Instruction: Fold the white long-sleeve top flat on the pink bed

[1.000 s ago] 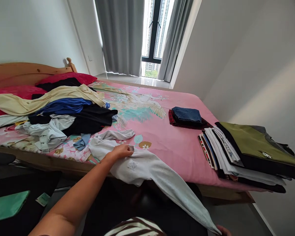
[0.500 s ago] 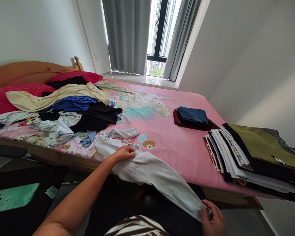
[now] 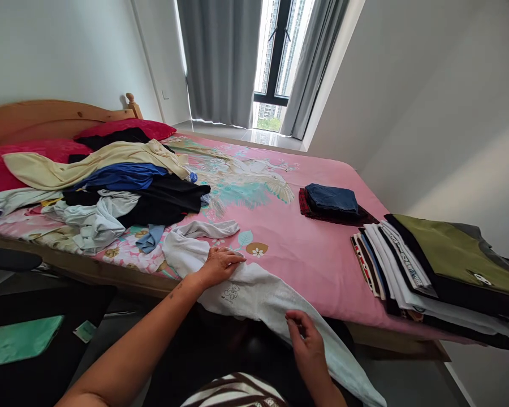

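A white long-sleeved shirt (image 3: 254,289) with a small chest print lies over the near edge of the pink bed (image 3: 305,249). My left hand (image 3: 220,264) rests flat on its collar area, pressing it down. My right hand (image 3: 305,339) pinches the lower edge of the shirt near the bed edge. One sleeve (image 3: 348,373) hangs off the bed toward the floor, and the other sleeve (image 3: 207,229) lies bent on the sheet.
A heap of unfolded clothes (image 3: 106,186) covers the left of the bed near red pillows (image 3: 127,129). Folded dark items (image 3: 331,202) sit mid-bed, and a stack of folded shirts (image 3: 432,265) lies at right. A green phone (image 3: 17,346) lies at lower left.
My right hand let go of the sleeve end at the lower right and moved up-left onto the shirt's lower edge. My left hand shifted slightly forward on the collar.
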Motion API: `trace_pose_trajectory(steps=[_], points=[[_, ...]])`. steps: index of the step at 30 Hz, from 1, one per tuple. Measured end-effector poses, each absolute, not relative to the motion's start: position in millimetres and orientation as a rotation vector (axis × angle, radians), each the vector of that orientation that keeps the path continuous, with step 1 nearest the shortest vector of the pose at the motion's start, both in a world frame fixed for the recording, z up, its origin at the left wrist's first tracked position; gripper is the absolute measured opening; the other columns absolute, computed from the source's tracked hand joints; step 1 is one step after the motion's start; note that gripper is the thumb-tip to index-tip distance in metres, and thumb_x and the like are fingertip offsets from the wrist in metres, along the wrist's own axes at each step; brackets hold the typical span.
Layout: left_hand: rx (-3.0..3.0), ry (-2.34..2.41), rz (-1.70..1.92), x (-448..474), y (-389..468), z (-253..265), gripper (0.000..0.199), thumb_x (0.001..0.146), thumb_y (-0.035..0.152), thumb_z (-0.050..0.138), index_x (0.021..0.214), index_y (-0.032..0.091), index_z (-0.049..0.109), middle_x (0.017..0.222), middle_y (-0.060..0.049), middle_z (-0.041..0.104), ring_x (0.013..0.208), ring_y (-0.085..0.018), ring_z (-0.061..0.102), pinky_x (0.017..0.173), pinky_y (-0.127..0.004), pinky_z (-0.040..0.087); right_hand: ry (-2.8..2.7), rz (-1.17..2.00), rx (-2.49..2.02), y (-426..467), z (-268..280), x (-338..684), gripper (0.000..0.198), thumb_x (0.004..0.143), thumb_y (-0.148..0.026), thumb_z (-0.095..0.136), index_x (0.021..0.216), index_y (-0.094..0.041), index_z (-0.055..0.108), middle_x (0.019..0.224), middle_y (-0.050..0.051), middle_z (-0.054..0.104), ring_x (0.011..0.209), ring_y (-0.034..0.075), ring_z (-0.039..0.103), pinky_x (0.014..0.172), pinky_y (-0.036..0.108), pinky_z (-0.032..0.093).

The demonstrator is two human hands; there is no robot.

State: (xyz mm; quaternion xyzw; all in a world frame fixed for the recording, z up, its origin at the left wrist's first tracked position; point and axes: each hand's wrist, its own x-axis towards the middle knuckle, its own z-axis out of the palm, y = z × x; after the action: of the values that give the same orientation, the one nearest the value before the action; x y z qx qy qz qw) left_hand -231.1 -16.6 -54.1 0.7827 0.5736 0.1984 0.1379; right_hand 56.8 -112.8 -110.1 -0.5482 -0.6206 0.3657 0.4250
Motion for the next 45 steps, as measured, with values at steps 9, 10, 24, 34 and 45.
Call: trace_pose_trajectory(steps=[9,10,24,34,45], points=[[2.3,1.705,0.792,-246,-24,-64,0.041,0.085,0.015,0.041,0.121,0.025,0.059,0.12,-0.004,0.063,0.115,-0.019,0.053,0.1,-0.039,0.035,-1.884,0.718,-1.008,-21,-74,-45,0.027,0.083,-0.02,0.044,0.107,-0.019,0.056,0.109,0.008,0.059,0.107,0.021,0.051,0.097,0.039,0.04],[2.261,1.793,0.832,-255,-22,-67,0.044,0.083,0.013,0.04,0.122,0.024,0.058,0.122,-0.004,0.061,0.118,-0.019,0.051,0.101,-0.039,0.035,-1.911,0.699,-1.005,-12,-78,-54,0.03,0.082,-0.019,0.044,0.11,-0.018,0.055,0.112,0.008,0.059,0.11,0.022,0.049,0.1,0.04,0.037],[1.935,2.202,0.775,-327,-34,-83,0.035,0.078,0.014,0.049,0.109,0.02,0.064,0.114,-0.007,0.063,0.11,-0.02,0.054,0.099,-0.036,0.039,-1.805,0.735,-1.18,12,-138,-74,0.03,0.078,-0.018,0.042,0.104,-0.018,0.057,0.098,0.006,0.06,0.094,0.02,0.052,0.088,0.036,0.038],[2.067,1.872,0.424,-310,16,-79,0.033,0.068,0.009,0.054,0.094,0.02,0.07,0.098,-0.006,0.069,0.102,-0.02,0.059,0.093,-0.032,0.041,-2.192,0.468,-1.189,4,-131,-79,0.032,0.07,-0.007,0.047,0.095,-0.022,0.06,0.111,0.006,0.056,0.109,0.023,0.046,0.091,0.037,0.034],[2.199,1.81,0.55,-312,6,-12,0.03,0.09,0.032,0.035,0.082,0.018,0.061,0.083,-0.006,0.062,0.079,-0.016,0.054,0.077,-0.027,0.04,-1.665,1.002,-1.024,22,-91,-50,0.016,0.083,-0.032,0.041,0.088,-0.02,0.051,0.073,-0.001,0.052,0.068,0.015,0.048,0.066,0.027,0.042]])
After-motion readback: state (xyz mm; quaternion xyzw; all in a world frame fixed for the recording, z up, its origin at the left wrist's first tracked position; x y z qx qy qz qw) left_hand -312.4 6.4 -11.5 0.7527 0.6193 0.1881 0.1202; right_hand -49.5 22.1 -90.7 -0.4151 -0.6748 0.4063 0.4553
